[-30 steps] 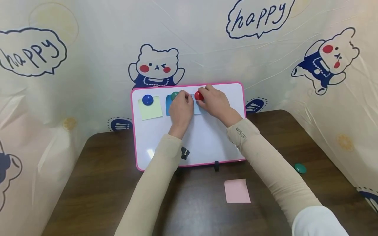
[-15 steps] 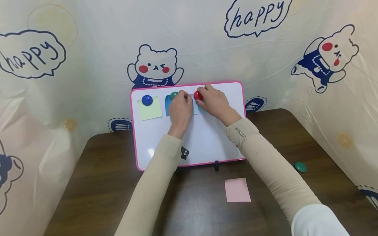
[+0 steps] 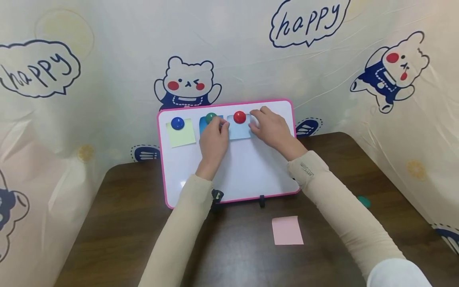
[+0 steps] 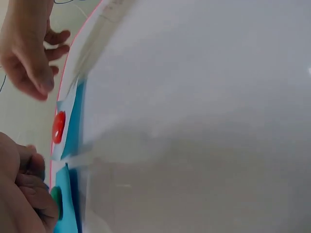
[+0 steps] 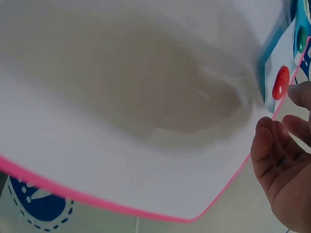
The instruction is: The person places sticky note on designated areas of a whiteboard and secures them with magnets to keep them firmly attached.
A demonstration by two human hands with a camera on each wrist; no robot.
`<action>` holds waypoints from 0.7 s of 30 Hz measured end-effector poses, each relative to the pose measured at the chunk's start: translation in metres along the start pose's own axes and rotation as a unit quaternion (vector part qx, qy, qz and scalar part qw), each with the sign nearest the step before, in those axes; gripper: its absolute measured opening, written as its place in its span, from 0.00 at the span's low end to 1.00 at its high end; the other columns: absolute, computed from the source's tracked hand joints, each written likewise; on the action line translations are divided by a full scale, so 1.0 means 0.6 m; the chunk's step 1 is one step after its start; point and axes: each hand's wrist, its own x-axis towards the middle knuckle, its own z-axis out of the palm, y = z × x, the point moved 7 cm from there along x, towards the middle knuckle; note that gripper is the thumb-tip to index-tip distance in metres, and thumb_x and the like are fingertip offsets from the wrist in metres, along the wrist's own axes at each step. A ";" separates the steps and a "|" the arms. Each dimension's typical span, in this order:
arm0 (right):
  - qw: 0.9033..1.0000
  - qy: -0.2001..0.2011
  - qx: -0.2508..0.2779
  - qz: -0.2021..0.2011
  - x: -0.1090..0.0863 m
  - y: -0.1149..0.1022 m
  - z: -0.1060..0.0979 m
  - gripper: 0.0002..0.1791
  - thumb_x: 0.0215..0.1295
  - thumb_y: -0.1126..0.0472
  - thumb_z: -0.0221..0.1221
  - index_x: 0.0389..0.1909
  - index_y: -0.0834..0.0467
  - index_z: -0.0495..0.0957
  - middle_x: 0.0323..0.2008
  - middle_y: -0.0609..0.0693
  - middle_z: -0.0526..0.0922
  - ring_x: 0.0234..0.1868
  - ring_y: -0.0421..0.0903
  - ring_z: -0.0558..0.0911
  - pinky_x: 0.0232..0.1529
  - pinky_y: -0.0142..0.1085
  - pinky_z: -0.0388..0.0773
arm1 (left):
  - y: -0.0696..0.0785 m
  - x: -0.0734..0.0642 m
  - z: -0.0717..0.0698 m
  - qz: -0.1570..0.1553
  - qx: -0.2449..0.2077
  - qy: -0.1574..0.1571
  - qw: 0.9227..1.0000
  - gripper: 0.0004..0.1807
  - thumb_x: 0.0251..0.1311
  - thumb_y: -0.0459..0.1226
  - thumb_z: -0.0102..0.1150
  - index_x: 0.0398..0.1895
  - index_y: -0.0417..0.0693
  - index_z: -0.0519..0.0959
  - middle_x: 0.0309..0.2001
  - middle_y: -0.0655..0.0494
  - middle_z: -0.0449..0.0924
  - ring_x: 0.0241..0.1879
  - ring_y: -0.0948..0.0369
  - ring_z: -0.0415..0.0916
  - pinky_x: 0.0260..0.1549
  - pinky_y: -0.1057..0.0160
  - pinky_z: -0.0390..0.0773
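Note:
A red round magnet (image 3: 239, 117) sits on a light blue sticky note (image 3: 239, 129) near the top of the pink-framed whiteboard (image 3: 251, 171). My right hand (image 3: 274, 129) is just right of that note, its fingers apart and bent, holding nothing; the right wrist view shows a gap between them and the red magnet. My left hand (image 3: 214, 141) hovers before a darker blue sticky note (image 3: 203, 124), partly covering it and its green magnet (image 3: 211, 118). The left fingers are loosely curled with nothing visible in them. At the left, a blue magnet (image 3: 177, 123) lies over a pale green sticky note (image 3: 181, 137).
A pink sticky note (image 3: 287, 230) lies on the brown table (image 3: 236, 255) in front of the board. Another green magnet (image 3: 364, 201) is at the right, partly behind the right sleeve. Black clips (image 3: 262, 201) show at the board's lower edge. A printed cloth hangs behind.
My right hand has let go of the red magnet and moved right. The left hand has drawn down and left, off the light blue note. The red magnet and note stay on the board.

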 end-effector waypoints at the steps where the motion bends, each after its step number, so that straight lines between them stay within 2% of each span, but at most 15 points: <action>1: 1.000 -0.001 0.006 0.006 -0.008 0.005 -0.003 0.28 0.70 0.52 0.62 0.67 0.57 0.73 0.53 0.57 0.77 0.44 0.52 0.80 0.48 0.43 0.81 | -0.002 -0.006 -0.004 0.004 0.002 -0.004 1.000 0.12 0.74 0.44 0.55 0.43 0.44 0.78 0.29 0.54 0.75 0.31 0.57 0.72 0.33 0.61 0.71; 5: 0.999 -0.008 0.027 0.033 -0.045 0.029 -0.013 0.27 0.70 0.52 0.62 0.67 0.56 0.73 0.53 0.57 0.78 0.46 0.52 0.80 0.47 0.44 0.82 | -0.019 -0.034 -0.017 -0.001 0.013 -0.022 1.000 0.21 0.73 0.52 0.55 0.30 0.45 0.75 0.22 0.52 0.72 0.26 0.56 0.69 0.29 0.59 0.67; 8: 0.998 -0.017 0.032 0.048 -0.079 0.048 -0.016 0.26 0.70 0.53 0.62 0.66 0.57 0.74 0.52 0.57 0.78 0.47 0.52 0.80 0.47 0.45 0.82 | -0.030 -0.053 -0.022 -0.003 0.012 -0.042 0.999 0.23 0.74 0.53 0.52 0.28 0.46 0.74 0.21 0.52 0.71 0.24 0.56 0.69 0.27 0.59 0.67; 12: 0.998 -0.023 0.032 0.049 -0.127 0.072 -0.019 0.24 0.70 0.55 0.63 0.64 0.59 0.76 0.48 0.58 0.80 0.45 0.53 0.80 0.44 0.47 0.82 | -0.041 -0.079 -0.020 -0.002 0.002 -0.081 0.997 0.12 0.78 0.43 0.47 0.44 0.46 0.78 0.27 0.54 0.76 0.27 0.56 0.72 0.30 0.58 0.73; 15: 0.998 -0.025 0.039 0.047 -0.166 0.092 -0.022 0.22 0.70 0.57 0.63 0.61 0.61 0.77 0.43 0.58 0.80 0.40 0.52 0.79 0.41 0.46 0.81 | -0.051 -0.101 -0.013 -0.017 -0.001 -0.119 0.993 0.11 0.77 0.36 0.45 0.53 0.49 0.77 0.33 0.55 0.79 0.32 0.56 0.75 0.37 0.56 0.77; 19: 0.997 -0.040 0.044 0.047 -0.220 0.129 -0.024 0.19 0.70 0.58 0.62 0.58 0.63 0.79 0.39 0.56 0.80 0.37 0.52 0.77 0.39 0.48 0.80 | -0.059 -0.137 0.004 -0.028 0.002 -0.190 0.981 0.15 0.73 0.30 0.45 0.56 0.49 0.77 0.43 0.54 0.80 0.43 0.55 0.77 0.51 0.52 0.77; 21: 0.996 -0.059 0.041 0.051 -0.246 0.153 -0.021 0.19 0.70 0.57 0.62 0.56 0.63 0.80 0.41 0.57 0.82 0.40 0.53 0.79 0.42 0.51 0.79 | -0.059 -0.156 0.014 -0.023 0.005 -0.229 0.973 0.15 0.71 0.28 0.47 0.55 0.47 0.79 0.48 0.53 0.80 0.49 0.55 0.77 0.55 0.51 0.75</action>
